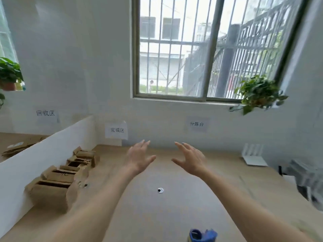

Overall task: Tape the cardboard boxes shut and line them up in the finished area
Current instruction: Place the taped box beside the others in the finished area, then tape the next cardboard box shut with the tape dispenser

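Nearest to us, at the bottom edge of the view, sits a blue tape dispenser (202,235) on the wooden worktop (174,215), only partly in frame and blurred. A little farther on we see a small round grommet hole (160,190) in the worktop's surface. To our left, a row of open cardboard boxes (57,179) runs along a low white partition (35,154), flaps up and untaped; they stand one behind another, touching or just beside each other. Above the worktop we hold both arms out: the left hand (139,158) and right hand (190,160) hover apart, palms turned toward each other, fingers spread wide and holding nothing. Beyond them, on the wall, a paper sign (116,130) reads 完成区, near the far end of the box row. To the right a white router (253,155) stands on the worktop, and a potted plant (258,93) rests on the sill of the barred window (209,49).
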A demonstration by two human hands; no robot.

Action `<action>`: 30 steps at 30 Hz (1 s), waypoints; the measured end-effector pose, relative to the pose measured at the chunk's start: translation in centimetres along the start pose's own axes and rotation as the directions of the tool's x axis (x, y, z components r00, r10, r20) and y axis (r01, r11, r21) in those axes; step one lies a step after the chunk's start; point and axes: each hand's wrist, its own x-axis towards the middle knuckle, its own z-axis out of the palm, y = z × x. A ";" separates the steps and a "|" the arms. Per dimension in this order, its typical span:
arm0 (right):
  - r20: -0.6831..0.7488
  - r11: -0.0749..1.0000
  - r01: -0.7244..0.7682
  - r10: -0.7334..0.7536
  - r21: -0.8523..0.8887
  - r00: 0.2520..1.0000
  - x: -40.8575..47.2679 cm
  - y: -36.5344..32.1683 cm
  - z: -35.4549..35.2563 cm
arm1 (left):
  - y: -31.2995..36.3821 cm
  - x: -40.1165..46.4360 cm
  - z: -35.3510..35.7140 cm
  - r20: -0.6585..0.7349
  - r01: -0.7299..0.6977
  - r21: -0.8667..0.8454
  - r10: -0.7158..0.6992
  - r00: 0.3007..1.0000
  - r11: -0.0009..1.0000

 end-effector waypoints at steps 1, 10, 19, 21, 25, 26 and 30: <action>-0.025 0.999 -0.033 0.033 -0.016 0.999 -1.1 2.2 -1.6 | 2.7 0.3 0.2 0.002 -0.039 -0.004 0.039 0.999 0.999; -0.100 0.928 -0.366 0.359 -0.064 0.928 -14.5 24.2 -13.0 | 27.1 1.2 6.0 0.073 -0.297 -0.113 0.306 0.949 0.948; -0.065 0.797 -0.594 0.591 -0.108 0.804 -28.8 44.5 -18.3 | 48.8 -2.3 16.4 0.161 -0.435 -0.191 0.465 0.870 0.880; -0.060 0.781 -0.617 0.614 -0.101 0.787 -30.7 47.6 -18.5 | 52.2 -2.7 18.9 0.178 -0.450 -0.201 0.484 0.857 0.870; -0.026 0.751 -0.657 0.657 -0.062 0.753 -33.0 52.6 -17.5 | 56.8 -2.8 24.1 0.241 -0.451 -0.226 0.498 0.833 0.863; -0.015 0.746 -0.664 0.664 -0.051 0.747 -33.3 53.8 -17.0 | 57.6 -2.6 25.5 0.261 -0.447 -0.228 0.497 0.828 0.865; 0.048 0.725 -0.689 0.689 -0.027 0.723 -33.3 58.7 -14.0 | 59.7 -1.6 31.7 0.353 -0.427 -0.223 0.480 0.803 0.877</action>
